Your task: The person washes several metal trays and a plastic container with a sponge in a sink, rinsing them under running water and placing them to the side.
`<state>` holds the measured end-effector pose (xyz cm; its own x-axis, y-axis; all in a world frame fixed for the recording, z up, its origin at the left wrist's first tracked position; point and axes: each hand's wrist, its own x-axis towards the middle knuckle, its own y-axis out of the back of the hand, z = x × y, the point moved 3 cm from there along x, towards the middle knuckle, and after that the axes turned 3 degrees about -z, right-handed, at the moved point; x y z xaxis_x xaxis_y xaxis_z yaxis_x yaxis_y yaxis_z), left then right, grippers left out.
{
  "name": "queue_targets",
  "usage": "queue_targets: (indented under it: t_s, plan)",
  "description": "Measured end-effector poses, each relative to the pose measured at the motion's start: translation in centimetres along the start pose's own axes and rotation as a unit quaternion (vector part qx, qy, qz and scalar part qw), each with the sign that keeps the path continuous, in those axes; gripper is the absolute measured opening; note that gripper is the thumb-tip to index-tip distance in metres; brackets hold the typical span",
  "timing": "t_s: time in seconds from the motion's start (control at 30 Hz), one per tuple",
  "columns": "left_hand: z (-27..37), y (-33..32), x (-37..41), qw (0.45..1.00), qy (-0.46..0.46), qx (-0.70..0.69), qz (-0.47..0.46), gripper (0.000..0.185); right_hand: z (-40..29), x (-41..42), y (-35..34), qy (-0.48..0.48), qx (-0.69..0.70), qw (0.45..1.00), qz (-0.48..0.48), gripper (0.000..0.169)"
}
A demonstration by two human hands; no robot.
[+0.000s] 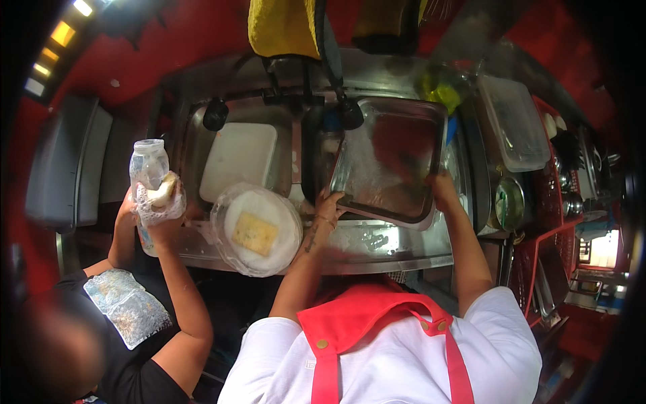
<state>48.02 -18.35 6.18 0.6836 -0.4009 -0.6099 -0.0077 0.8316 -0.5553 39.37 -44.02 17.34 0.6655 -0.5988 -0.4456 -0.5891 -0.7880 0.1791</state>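
A deep rectangular metal pan (404,161) is tilted over the right-hand sink basin (315,136), close to a dark faucet spout (352,113). My left hand (329,206) grips its lower left corner. My right hand (441,191) holds the rim on the right side. The inside of the pan looks wet and reflects red. To the left of my forearm, a round clear plastic tub (219,227) of white suds sits at the sink's front edge, with a yellow sponge (255,234) on the suds.
At left, a co-worker's soapy hands (164,202) hold a clear bottle (149,161). A white rectangular board or lid (239,156) lies in the left basin. Clear plastic containers (515,126) and a metal pot (509,202) stand at right, beside a red rack (542,232). Yellow cloths (282,28) hang above.
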Motion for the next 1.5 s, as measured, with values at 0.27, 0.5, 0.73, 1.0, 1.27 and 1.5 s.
queue_targets:
  t_s: [0.27, 0.5, 0.73, 1.0, 1.27, 1.5]
  plan:
    - [-2.0, -0.1, 4.6, 0.998, 0.011, -0.050, 0.028, 0.039, 1.4, 1.0, 0.5, 0.104, 0.059, 0.989, 0.091, 0.030]
    - [-1.6, -3.1, 2.5, 0.973, 0.096, -0.178, -0.113, 0.033, 5.2, 4.4, -1.0, 0.064, 0.156, 0.986, 0.015, 0.013]
    - [1.5, -2.1, -0.5, 0.996, -0.031, -0.080, 0.027, 0.028, 4.5, 5.2, -4.9, 0.036, 0.228, 0.968, -0.097, 0.018]
    - [3.2, -4.3, -7.2, 0.955, -0.086, -0.066, 0.277, 0.043, 1.7, -1.2, -9.6, 0.298, -0.588, 0.752, -0.028, 0.059]
    - [0.3, -5.9, -10.3, 0.976, -0.021, -0.014, 0.215, 0.045, 3.8, 9.4, -7.5, 0.182, -0.382, 0.905, 0.041, 0.060]
    - [0.0, -7.7, -12.3, 0.989, 0.043, -0.059, 0.129, 0.011, 0.9, 7.1, -2.2, -0.133, 0.138, 0.950, -0.247, 0.052]
